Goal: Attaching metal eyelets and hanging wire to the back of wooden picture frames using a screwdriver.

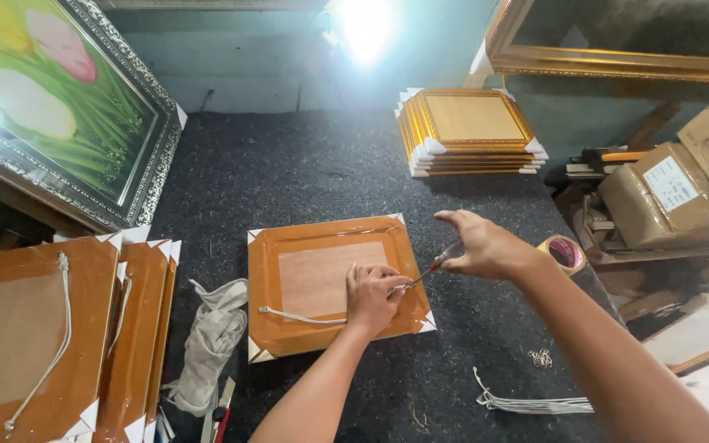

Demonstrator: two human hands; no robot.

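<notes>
Both forearms reach forward; left hand [372,297] presses palm-down, right hand [486,246] hovers higher, fingers pinched.

Orange picture frame [334,283] lying face-down on dark carpeted table, white cord [293,316] across back, screwdriver [432,267] at right edge

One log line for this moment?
left hand: pressing frame back | right hand: holding screwdriver | cord: lying across frame

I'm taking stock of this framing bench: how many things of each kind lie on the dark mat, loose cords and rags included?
Orange wooden frame lying back up under the hands: 1
Stack of gold frames at the far edge: 1 stack, number of frames unclear
Roll of tan tape: 1
Bundle of white cords: 1
Grey rag: 1
Red-handled screwdriver: 1
Total: 6
</notes>
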